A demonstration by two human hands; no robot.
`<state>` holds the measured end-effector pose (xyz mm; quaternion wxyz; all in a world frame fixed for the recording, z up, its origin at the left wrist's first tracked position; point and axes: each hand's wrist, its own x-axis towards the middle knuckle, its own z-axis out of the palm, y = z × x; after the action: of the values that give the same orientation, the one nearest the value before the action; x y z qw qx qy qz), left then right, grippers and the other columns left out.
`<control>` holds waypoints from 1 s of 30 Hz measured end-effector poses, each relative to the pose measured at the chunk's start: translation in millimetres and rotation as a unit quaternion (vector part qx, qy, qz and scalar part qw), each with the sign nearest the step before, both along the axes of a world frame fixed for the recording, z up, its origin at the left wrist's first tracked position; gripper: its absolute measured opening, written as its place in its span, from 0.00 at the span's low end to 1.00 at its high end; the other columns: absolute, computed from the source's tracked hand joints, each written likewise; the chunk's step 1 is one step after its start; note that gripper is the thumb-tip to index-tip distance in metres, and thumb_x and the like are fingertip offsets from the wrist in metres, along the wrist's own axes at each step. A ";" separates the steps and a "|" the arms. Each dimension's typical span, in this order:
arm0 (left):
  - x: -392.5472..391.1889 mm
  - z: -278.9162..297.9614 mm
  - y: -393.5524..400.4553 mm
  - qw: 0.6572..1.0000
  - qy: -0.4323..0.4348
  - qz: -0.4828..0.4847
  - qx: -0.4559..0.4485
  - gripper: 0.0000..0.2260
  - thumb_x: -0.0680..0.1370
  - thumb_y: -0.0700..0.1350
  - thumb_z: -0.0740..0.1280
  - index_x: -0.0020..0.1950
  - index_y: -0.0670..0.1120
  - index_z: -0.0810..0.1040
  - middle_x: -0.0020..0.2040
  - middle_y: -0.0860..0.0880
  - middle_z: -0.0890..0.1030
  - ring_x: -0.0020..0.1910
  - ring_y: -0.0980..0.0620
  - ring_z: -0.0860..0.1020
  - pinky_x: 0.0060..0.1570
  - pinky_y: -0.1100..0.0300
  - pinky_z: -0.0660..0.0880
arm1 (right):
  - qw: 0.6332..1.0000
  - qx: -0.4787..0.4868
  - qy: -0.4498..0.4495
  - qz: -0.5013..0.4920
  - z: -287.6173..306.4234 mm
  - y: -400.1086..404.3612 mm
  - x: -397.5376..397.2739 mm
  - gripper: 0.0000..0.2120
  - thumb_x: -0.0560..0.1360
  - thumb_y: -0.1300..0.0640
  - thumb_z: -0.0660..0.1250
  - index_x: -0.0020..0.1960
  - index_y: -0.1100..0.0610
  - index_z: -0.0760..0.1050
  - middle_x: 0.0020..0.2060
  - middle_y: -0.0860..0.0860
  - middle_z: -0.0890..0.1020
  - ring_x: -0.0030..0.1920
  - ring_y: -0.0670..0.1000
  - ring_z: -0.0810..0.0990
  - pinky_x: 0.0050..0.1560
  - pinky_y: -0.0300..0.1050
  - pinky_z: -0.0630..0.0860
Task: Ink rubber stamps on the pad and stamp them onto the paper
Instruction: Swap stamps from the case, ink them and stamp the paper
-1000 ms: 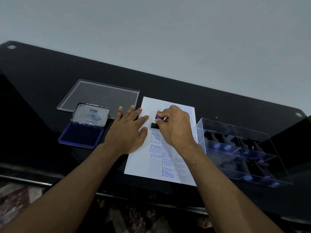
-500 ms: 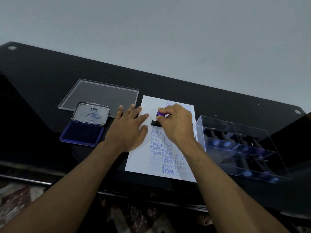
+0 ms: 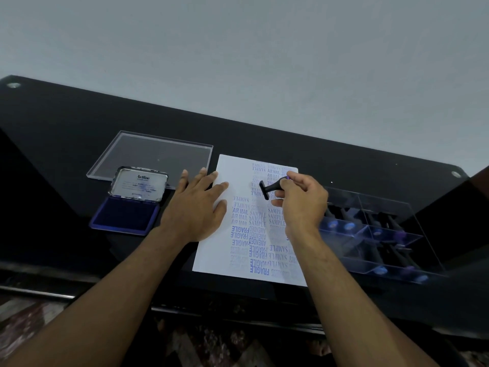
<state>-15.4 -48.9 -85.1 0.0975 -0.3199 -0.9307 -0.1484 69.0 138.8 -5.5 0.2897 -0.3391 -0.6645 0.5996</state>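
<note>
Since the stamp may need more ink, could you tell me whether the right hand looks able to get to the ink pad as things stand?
Probably yes: the right hand holds the stamp lifted, and the ink pad lies open, though the left hand lies between on the paper.

Office desk (image 3: pixel 79 123), ink pad (image 3: pixel 124 215), stamp box (image 3: pixel 383 234)

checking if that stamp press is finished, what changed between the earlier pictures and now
The right hand has lifted the stamp off the paper and tipped it on its side, its flat face turned toward the left hand; it still grips the handle. The left hand stays flat on the paper's left edge. The open ink pad, clear lid and stamp box lie where they were.
</note>
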 end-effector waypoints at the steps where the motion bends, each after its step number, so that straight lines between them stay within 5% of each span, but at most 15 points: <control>1: 0.0 0.2 0.0 1.000 0.000 0.001 -0.002 0.26 0.80 0.58 0.50 0.76 0.53 0.70 0.78 0.47 0.66 0.80 0.46 0.57 0.78 0.38 0.47 | 1.000 0.001 -0.002 0.002 -0.2 0.4 -0.1 0.09 0.75 0.64 0.69 0.54 0.57 0.82 0.43 0.51 0.85 0.35 0.48 0.85 0.35 0.46 0.83; 30: 12.2 18.5 5.5 1.000 -0.018 -0.003 0.024 0.27 0.80 0.59 0.50 0.76 0.51 0.70 0.79 0.46 0.65 0.81 0.46 0.56 0.79 0.38 0.46 | 1.000 -0.001 0.013 0.017 13.0 2.7 17.0 0.08 0.75 0.64 0.69 0.53 0.57 0.81 0.44 0.52 0.85 0.37 0.49 0.85 0.36 0.47 0.83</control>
<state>-3.1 -43.4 -66.6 0.0882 -0.3178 -0.9273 -0.1770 85.9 141.5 7.5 0.2872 -0.3201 -0.6661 0.6093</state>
